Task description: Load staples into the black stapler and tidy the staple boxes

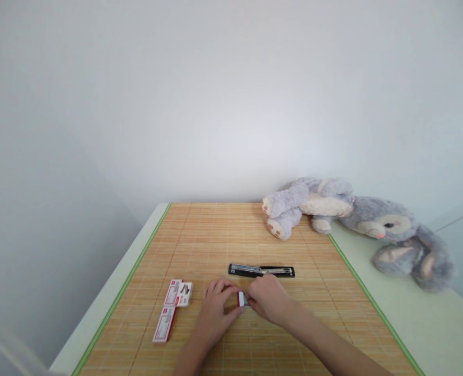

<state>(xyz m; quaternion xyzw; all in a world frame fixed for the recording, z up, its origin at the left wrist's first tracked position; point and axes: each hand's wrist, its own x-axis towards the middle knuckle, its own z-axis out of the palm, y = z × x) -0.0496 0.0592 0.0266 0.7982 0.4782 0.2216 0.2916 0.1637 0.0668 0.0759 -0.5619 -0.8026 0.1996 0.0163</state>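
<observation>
My left hand (216,308) and my right hand (268,298) meet over the bamboo mat (200,235), fingers curled round a small red and white box (241,299) held between them. Both hands pinch it; only a corner of the box shows. Just beyond my right hand lies a black stapler (261,270), opened out flat with its metal rail up. Left of my left hand lie small red and white staple boxes: two side by side (178,293) and one nearer me (164,325).
A grey plush rabbit (357,219) lies on its side at the far right, half on the mat, half on the pale table (419,308). A white wall stands behind the table. The mat has green edging.
</observation>
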